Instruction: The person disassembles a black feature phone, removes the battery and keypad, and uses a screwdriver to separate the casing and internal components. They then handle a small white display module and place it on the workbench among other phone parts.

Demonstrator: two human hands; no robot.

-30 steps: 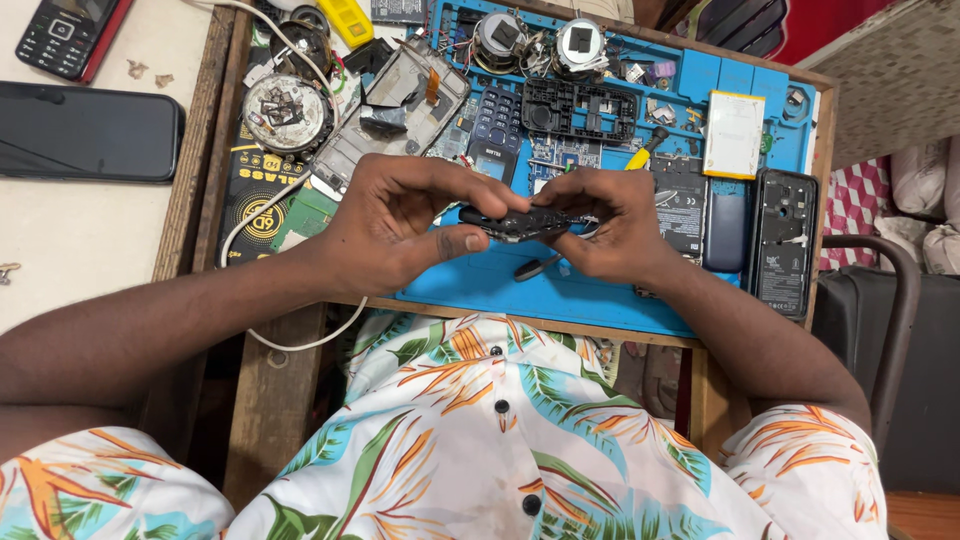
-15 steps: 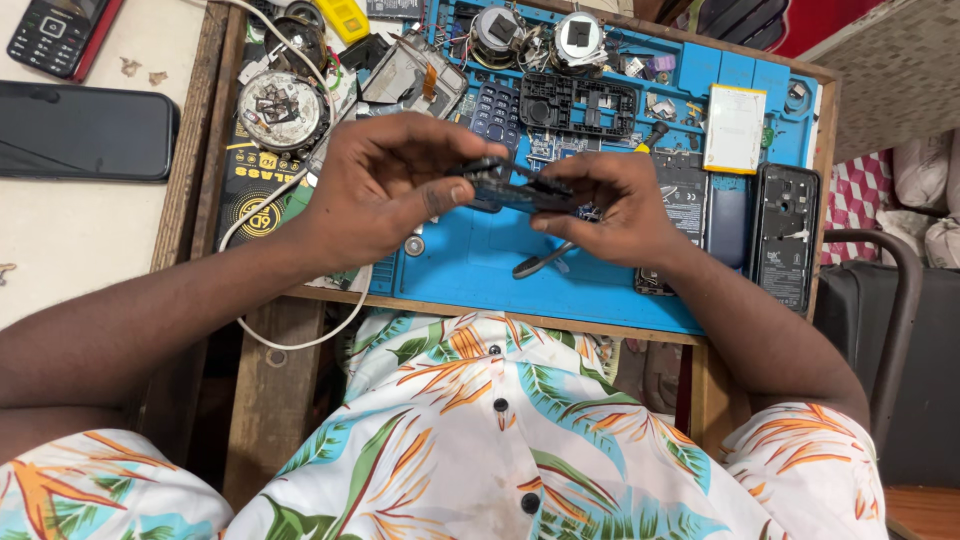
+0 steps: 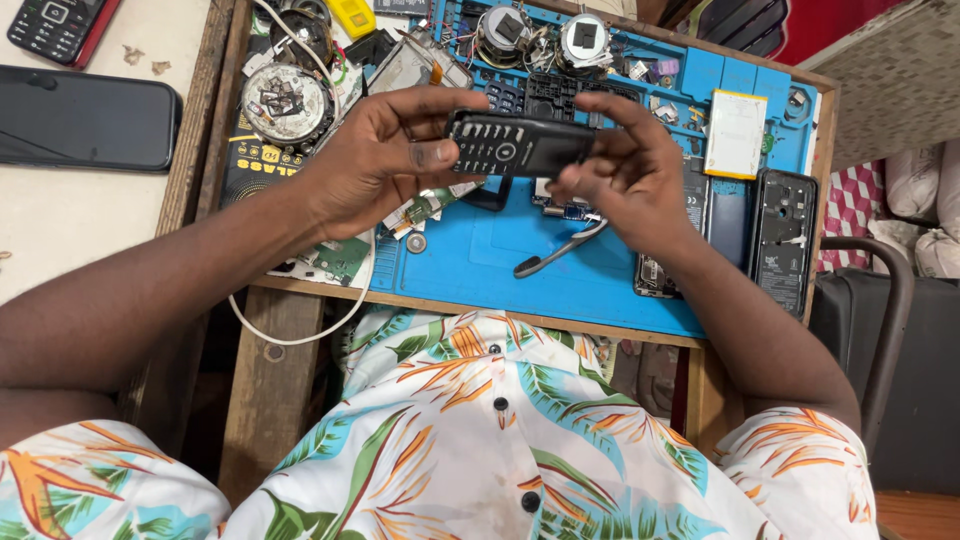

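Note:
A small black keypad phone [image 3: 520, 145] is held sideways above the blue work mat [image 3: 470, 255], keypad facing up. My left hand [image 3: 375, 160] grips its left end, thumb pressed on the keys. My right hand [image 3: 630, 170] holds the right end with fingertips on its edges. Below the phone a dark tool with a grey handle [image 3: 560, 250] lies on the mat. A small round coin-like part [image 3: 416, 242] sits near my left wrist.
Circuit boards, round speaker-like parts [image 3: 285, 100] and loose pieces crowd the mat's far side. A white battery [image 3: 737, 133] and a black phone back frame [image 3: 782, 235] lie at right. A black smartphone [image 3: 85, 118] and a keypad phone [image 3: 55, 25] rest at left.
Both hands lifted the black phone up from the mat and turned it so the keypad faces up. The tool stays on the mat.

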